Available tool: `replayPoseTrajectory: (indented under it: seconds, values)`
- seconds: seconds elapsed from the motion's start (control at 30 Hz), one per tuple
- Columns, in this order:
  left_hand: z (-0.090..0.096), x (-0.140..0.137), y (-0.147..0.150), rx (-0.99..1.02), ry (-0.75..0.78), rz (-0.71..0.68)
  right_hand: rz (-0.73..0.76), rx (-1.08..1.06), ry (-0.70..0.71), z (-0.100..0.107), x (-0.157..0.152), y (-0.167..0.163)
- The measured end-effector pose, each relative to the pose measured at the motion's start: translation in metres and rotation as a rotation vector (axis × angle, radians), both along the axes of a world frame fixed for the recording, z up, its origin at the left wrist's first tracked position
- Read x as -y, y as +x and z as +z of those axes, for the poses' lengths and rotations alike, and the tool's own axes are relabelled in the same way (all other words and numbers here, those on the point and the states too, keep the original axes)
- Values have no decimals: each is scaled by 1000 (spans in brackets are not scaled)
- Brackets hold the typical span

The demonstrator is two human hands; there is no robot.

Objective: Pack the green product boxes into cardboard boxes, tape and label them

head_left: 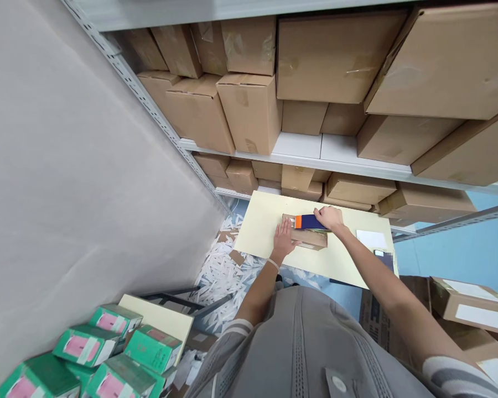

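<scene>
A small brown cardboard box (311,239) lies on the pale yellow tabletop (257,221). My left hand (284,237) rests on the left end of this box, fingers stretched out flat and thumb reaching along its near side. Over the top of the box is a dark blue tape dispenser (309,221) with an orange band towards its left end. My right hand (331,216) is wrapped round the right end of the dispenser. The dispenser's tip sits right beside my left fingers; whether it touches the box there I cannot tell.
Shelves (344,166) packed with cardboard boxes (249,110) rise behind the table. A white paper (371,239) and a dark phone-like object (384,258) lie at the right. Paper strips (219,271) litter the floor. Green boxes (153,348) stand lower left, labelled cartons (473,304) lower right.
</scene>
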State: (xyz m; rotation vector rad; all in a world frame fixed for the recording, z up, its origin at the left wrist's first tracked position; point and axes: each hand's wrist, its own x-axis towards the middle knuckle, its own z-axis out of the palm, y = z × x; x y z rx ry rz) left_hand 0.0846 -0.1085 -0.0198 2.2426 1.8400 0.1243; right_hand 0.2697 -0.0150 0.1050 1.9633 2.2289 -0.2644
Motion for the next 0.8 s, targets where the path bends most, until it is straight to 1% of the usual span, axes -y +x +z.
replayPoseTrajectory:
  seconds: [0.07,0.13,0.33,0.43,0.5,0.57,0.7,0.8]
  values:
    - [-1,-1,0,-8,-9,5,-14,12,1,4,-1,19]
    - [-1,-1,0,-1,-20,12,-45,28,7,7,0,45]
    - [-2,-2,0,1,-10,8,-138,103,49,7,11,144]
    - [-3,-2,1,-6,9,0,-149,128,45,5,18,175]
    - [-3,-2,1,-8,18,-3,-135,140,42,2,20,184]
    - [-3,-2,2,-10,23,-3,-111,155,41,-2,21,185]
    - [-3,-2,2,-10,16,5,-43,200,32,-10,21,177]
    - [-3,-2,2,-8,10,8,27,249,-3,-15,20,166]
